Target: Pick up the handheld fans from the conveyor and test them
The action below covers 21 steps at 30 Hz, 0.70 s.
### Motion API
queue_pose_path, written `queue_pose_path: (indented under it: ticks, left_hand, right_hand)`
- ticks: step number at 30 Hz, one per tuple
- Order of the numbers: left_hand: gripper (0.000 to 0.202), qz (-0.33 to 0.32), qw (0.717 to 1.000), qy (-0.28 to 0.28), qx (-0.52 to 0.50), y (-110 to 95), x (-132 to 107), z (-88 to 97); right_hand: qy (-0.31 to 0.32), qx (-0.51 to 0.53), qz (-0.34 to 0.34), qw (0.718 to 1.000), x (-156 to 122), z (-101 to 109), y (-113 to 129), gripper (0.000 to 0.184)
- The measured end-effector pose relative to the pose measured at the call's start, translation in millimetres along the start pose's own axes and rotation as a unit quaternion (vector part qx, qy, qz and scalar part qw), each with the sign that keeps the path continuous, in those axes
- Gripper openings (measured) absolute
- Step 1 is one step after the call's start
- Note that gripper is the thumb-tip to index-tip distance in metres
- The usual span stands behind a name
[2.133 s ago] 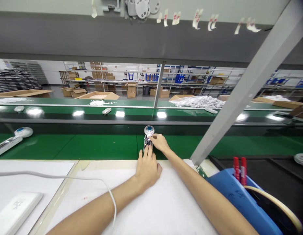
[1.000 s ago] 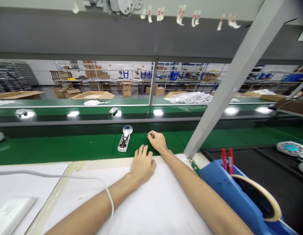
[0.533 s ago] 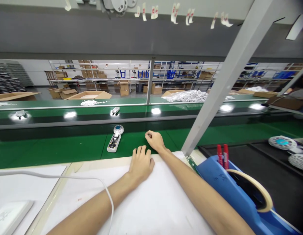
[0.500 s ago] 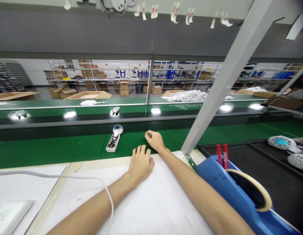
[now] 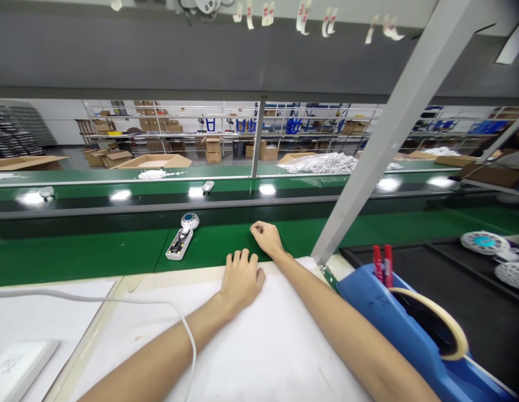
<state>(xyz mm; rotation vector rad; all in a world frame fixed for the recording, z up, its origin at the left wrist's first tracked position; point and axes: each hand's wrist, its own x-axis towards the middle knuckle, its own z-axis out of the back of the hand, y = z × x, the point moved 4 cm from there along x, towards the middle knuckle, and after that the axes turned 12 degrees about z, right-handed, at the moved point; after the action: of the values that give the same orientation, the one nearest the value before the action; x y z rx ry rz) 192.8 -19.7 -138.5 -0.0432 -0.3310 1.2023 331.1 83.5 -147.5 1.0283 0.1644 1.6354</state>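
My left hand rests palm down at the front edge of the white table, fingers bent over the edge and slightly spread, with nothing in it. Just beyond and to its right, my right hand hovers over or rests on the green belt, its fingers curled in to the thumb; I see nothing between them. A white handheld fan lies on the belt to the left of both hands, apart from them. Its handle is uncovered, showing the inner parts, and its round head has a blue centre.
A slanted metal post stands right of my hands. Beside it are a blue bin with red markers and a tape roll, then a black tray with fans. A white cable crosses my left forearm.
The handheld fan has shifted left along the near belt. On the far belt, two small white parts have moved right. Both hands have stayed nearly still.
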Motion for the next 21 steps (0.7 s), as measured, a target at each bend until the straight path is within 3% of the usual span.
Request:
queue_pose_path:
  ticks: [21]
  left_hand:
    - [0.029, -0.018, 1.0, 0.007, -0.011, -0.9, 0.2, -0.7]
  right_hand:
    - [-0.034, 0.048, -0.021, 0.998, 0.5, -0.3, -8.8, 0.024]
